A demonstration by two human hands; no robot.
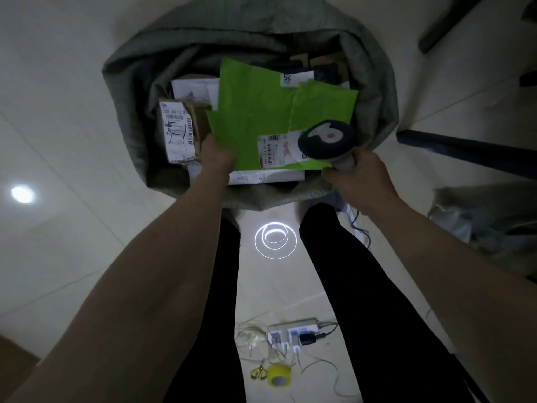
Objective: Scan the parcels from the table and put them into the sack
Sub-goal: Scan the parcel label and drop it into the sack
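Head view is looking down into a grey fabric sack (pixel 128 91) standing open on a pale tiled floor (pixel 58 141), its rolled rim ringing a crowded interior. A bright green plastic mailer parcel (pixel 255 112) is lying on top, spanning most of the opening; the left hand (pixel 216 152) is gripping its near left edge. The right hand (pixel 359 181) is curling around the handle of a dark handheld barcode scanner (pixel 327 139), hovering over the parcel's white label (pixel 276 151). A brown cardboard box with a shipping label (pixel 177 132) is sitting against the sack's left wall. Dark furniture legs (pixel 465 152) are crossing at right. Behind the person's feet, a white power strip (pixel 293 333), a yellow tape roll (pixel 279 376) and loose cables are lying.
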